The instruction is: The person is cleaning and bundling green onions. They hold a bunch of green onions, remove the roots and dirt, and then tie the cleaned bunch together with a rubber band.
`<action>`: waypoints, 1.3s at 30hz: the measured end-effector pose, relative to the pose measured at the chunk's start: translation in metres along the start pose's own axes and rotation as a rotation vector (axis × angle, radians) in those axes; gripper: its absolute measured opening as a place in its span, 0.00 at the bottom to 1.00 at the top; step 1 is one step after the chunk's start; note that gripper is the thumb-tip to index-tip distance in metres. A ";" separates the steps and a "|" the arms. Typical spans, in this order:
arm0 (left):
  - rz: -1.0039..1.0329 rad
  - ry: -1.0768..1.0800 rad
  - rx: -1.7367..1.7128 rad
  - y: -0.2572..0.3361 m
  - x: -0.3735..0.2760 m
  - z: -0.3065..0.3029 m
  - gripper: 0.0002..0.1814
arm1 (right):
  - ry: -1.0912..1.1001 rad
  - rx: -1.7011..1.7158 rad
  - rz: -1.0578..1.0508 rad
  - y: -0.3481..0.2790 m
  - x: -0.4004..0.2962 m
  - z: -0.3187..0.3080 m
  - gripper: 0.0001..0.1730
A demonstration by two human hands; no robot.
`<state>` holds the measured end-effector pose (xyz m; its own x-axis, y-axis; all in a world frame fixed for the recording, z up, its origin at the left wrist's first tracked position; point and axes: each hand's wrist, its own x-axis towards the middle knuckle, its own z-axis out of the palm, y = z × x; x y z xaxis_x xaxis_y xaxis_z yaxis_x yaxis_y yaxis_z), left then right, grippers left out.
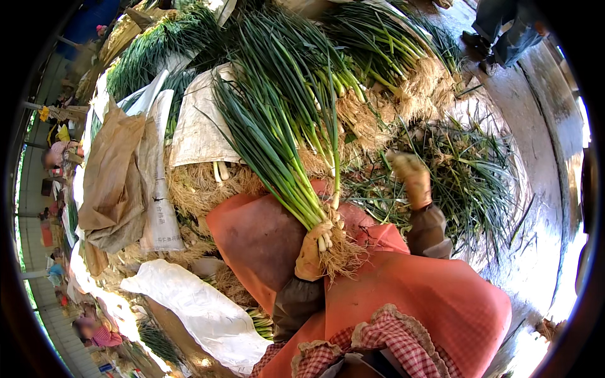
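Observation:
My left hand (309,255), in a tan glove, is closed around the white lower stems of a bunch of green onions (288,175) over my lap. The stringy roots hang to the right of the hand, and the long green leaves fan out away from me. One stem with its leaves stands a little apart at the bunch's right side. My right hand (411,177), gloved and blurred, is off to the right, above a heap of loose leaf trimmings (465,179). Whether its fingers hold anything is unclear. An orange-red apron (406,293) covers my lap.
More rooted onion bunches (406,66) lie beyond my knees. Woven sacks (205,118) and brown sheeting (113,175) cover others at the left. A white plastic sheet (203,312) lies at the lower left. A person's legs (508,33) are at the upper right; several people are at the far left.

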<state>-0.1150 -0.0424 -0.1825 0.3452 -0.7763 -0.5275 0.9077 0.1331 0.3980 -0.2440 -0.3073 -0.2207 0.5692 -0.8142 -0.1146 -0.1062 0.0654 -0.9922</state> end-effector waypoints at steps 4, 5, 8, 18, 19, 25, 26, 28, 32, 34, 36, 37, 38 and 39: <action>-0.014 0.055 0.077 -0.006 0.007 -0.022 0.20 | 0.428 -1.159 0.205 0.013 0.002 -0.036 0.52; 0.003 0.030 0.097 -0.010 0.010 -0.030 0.20 | 0.475 -1.233 -0.275 0.059 0.007 -0.041 0.52; 0.012 0.054 0.092 -0.002 -0.002 0.001 0.17 | -0.184 0.141 0.306 -0.003 -0.020 0.052 0.38; 0.056 0.091 0.201 -0.003 -0.017 -0.015 0.20 | -0.594 -0.179 -0.017 -0.066 -0.043 0.122 0.31; 0.071 0.053 0.155 0.001 -0.016 -0.005 0.21 | -0.571 0.036 -0.014 -0.058 -0.037 0.121 0.31; 0.087 -0.193 -0.219 0.018 -0.033 0.017 0.33 | -0.248 -0.640 0.065 0.048 0.039 0.104 0.23; 0.059 -0.208 -0.287 0.018 -0.032 0.019 0.31 | -0.349 -0.599 0.076 0.062 0.040 0.113 0.27; -0.021 -0.223 -0.315 0.018 -0.025 0.024 0.22 | -0.390 -0.604 0.010 0.088 0.041 0.133 0.25; -0.001 -0.278 -0.286 0.012 -0.017 -0.004 0.14 | -0.282 -0.591 0.114 0.038 0.028 0.136 0.25; 0.087 -0.217 -0.251 0.012 -0.018 0.008 0.14 | -0.132 -0.380 0.068 -0.001 0.010 0.111 0.22; 0.106 -0.109 -0.133 0.008 -0.015 0.012 0.15 | -0.025 -0.248 -0.089 -0.031 -0.016 0.095 0.18; 0.086 -0.044 -0.026 0.007 -0.008 0.013 0.15 | -0.260 -0.094 -0.028 -0.047 -0.029 0.089 0.21; 0.074 0.021 0.084 0.008 -0.001 0.014 0.16 | -0.390 -0.153 0.049 -0.056 -0.044 0.088 0.21; 0.060 0.085 0.194 0.007 0.003 0.013 0.17 | -0.518 -0.213 0.129 -0.061 -0.055 0.087 0.22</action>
<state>-0.1109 -0.0519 -0.1718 0.4236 -0.7145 -0.5568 0.8247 0.0500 0.5633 -0.1982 -0.2163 -0.1581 0.8601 -0.4149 -0.2969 -0.3331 -0.0159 -0.9428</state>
